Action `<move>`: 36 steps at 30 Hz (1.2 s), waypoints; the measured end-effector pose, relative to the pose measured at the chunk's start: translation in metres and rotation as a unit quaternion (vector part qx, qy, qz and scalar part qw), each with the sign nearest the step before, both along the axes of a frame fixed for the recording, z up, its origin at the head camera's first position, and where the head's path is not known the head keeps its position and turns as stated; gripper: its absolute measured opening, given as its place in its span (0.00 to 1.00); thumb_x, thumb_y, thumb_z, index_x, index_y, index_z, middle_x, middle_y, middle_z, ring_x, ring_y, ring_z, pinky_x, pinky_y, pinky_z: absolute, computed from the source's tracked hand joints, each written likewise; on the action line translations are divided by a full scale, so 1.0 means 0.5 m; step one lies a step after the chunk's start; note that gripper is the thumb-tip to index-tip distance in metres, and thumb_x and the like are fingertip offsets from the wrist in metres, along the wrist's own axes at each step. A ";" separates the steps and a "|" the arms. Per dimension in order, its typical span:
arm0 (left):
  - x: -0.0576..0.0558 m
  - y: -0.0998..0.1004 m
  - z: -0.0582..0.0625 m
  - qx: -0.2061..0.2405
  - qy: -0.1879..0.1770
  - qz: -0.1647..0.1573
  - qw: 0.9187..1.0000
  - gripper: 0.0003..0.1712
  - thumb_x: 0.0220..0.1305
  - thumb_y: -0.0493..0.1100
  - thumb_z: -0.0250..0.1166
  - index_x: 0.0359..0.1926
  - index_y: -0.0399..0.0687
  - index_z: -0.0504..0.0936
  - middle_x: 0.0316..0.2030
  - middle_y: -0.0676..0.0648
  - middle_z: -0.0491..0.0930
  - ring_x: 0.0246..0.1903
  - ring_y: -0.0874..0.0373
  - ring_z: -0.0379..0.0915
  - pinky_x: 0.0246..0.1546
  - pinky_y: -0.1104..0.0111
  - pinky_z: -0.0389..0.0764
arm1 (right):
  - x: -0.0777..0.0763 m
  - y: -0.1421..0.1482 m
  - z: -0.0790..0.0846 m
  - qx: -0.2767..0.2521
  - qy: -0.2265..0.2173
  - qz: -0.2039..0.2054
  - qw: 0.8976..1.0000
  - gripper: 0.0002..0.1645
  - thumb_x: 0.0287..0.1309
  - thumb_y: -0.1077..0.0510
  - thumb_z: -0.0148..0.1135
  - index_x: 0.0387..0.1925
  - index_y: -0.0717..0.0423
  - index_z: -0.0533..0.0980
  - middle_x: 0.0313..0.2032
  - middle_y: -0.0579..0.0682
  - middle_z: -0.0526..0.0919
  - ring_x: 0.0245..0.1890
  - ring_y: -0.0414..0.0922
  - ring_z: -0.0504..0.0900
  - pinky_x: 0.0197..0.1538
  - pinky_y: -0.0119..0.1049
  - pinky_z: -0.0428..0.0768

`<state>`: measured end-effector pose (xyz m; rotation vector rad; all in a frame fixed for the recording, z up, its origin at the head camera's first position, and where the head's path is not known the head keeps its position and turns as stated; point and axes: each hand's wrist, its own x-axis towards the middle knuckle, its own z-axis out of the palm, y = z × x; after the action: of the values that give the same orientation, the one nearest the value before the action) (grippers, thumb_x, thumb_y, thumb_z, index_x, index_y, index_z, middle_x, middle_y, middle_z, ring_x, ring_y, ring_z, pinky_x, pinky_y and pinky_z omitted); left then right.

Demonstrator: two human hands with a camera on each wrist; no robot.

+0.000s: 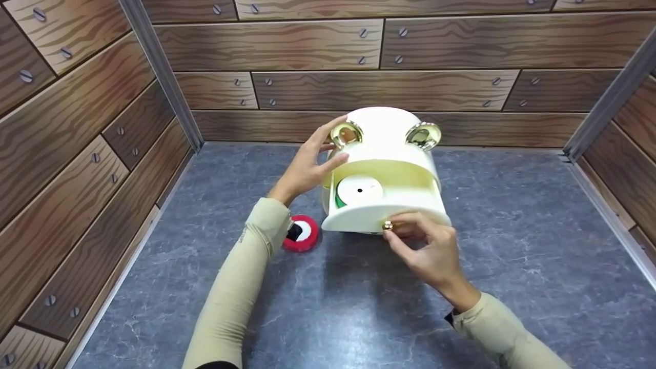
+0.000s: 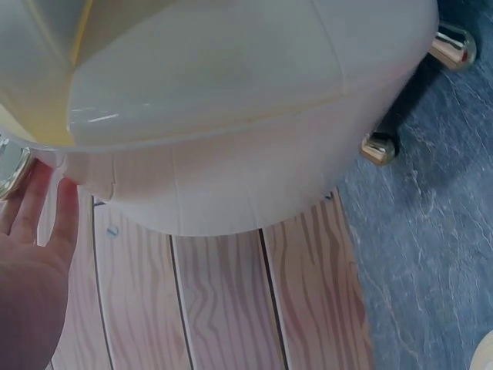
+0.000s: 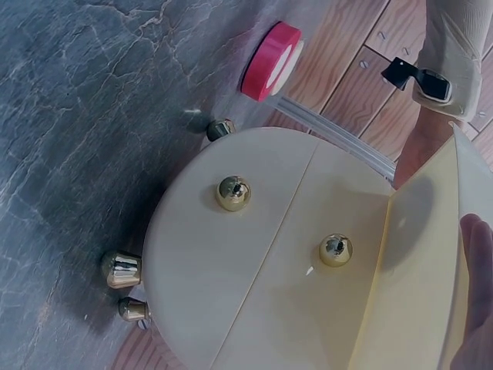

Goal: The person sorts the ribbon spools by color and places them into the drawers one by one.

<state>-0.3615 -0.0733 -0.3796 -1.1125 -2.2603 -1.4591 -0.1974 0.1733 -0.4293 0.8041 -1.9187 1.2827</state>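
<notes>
White, rounded and glossy, the cabinet [image 1: 383,125] stands on the marbled worktop [image 1: 512,266], its front facing 6 o'clock towards the person and its long axis running back to 12 o'clock. Its top front flap [image 1: 353,218] leans outward towards 6 o'clock, exposing a white-and-green roll [image 1: 369,197] lying at the compartment's 9 o'clock side. Gold ears [image 1: 423,136] sit at 10 and 2 o'clock. The hands are well apart: the right hand [image 1: 428,251] pinches the flap's gold knob [image 1: 388,225] between thumb and fingers, with the cabinet body at its 11 o'clock; the left hand [image 1: 310,161], fingers extended and thumb spread, has the cabinet at its 3 o'clock, though how firmly it touches cannot be told. A red roll [image 1: 309,244] rests at the cabinet's 8 o'clock, just beside it. The right wrist view shows two lower knobs [image 3: 233,193] on the front.
</notes>
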 end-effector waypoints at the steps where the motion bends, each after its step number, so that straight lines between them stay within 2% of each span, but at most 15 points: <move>1: 0.000 0.000 -0.001 0.001 0.001 0.000 1.000 0.41 0.73 0.50 0.66 0.81 0.65 0.59 0.78 0.62 0.60 0.73 0.65 0.62 0.70 0.64 0.72 | -0.001 0.000 0.000 0.000 0.001 0.001 1.000 0.18 0.46 0.76 0.76 0.40 0.62 0.85 0.32 0.54 0.91 0.30 0.37 0.89 0.31 0.25 0.86; 9: -0.004 0.000 -0.003 0.004 0.002 -0.005 1.000 0.40 0.73 0.49 0.66 0.80 0.63 0.59 0.77 0.62 0.61 0.73 0.65 0.62 0.71 0.62 0.71 | -0.008 0.000 0.002 -0.002 0.006 0.000 1.000 0.17 0.46 0.76 0.75 0.39 0.61 0.85 0.30 0.53 0.91 0.30 0.37 0.90 0.32 0.24 0.85; 14: -0.005 0.000 -0.001 0.009 -0.004 -0.007 1.000 0.41 0.72 0.47 0.67 0.80 0.65 0.60 0.77 0.62 0.61 0.73 0.64 0.63 0.71 0.61 0.71 | -0.014 -0.001 0.002 -0.003 -0.008 -0.009 1.000 0.17 0.45 0.76 0.75 0.39 0.62 0.85 0.31 0.54 0.91 0.30 0.36 0.89 0.33 0.25 0.86; 19: -0.004 0.000 -0.001 0.008 -0.008 -0.002 1.000 0.41 0.71 0.49 0.68 0.80 0.66 0.61 0.76 0.61 0.63 0.71 0.64 0.65 0.70 0.62 0.72 | -0.020 -0.003 0.005 -0.004 -0.023 -0.011 1.000 0.16 0.47 0.75 0.76 0.39 0.62 0.85 0.31 0.53 0.91 0.30 0.36 0.89 0.31 0.25 0.86; 25: -0.004 0.000 -0.001 0.004 -0.014 0.002 1.000 0.41 0.71 0.51 0.67 0.80 0.67 0.60 0.76 0.61 0.64 0.71 0.65 0.65 0.70 0.61 0.72 | -0.030 -0.006 0.008 -0.012 -0.031 -0.007 0.999 0.16 0.47 0.75 0.76 0.39 0.63 0.85 0.30 0.57 0.90 0.29 0.37 0.89 0.31 0.26 0.86; 36: -0.003 0.000 -0.002 0.004 -0.009 0.000 1.000 0.41 0.71 0.52 0.67 0.80 0.66 0.60 0.76 0.61 0.63 0.72 0.65 0.64 0.70 0.61 0.72 | -0.046 -0.004 0.010 -0.021 -0.049 0.000 0.999 0.14 0.50 0.74 0.74 0.40 0.63 0.85 0.31 0.54 0.91 0.30 0.36 0.90 0.32 0.29 0.87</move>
<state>-0.3628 -0.0731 -0.3805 -1.1003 -2.2633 -1.4824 -0.2204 0.1713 -0.4244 0.7311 -1.9610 1.3813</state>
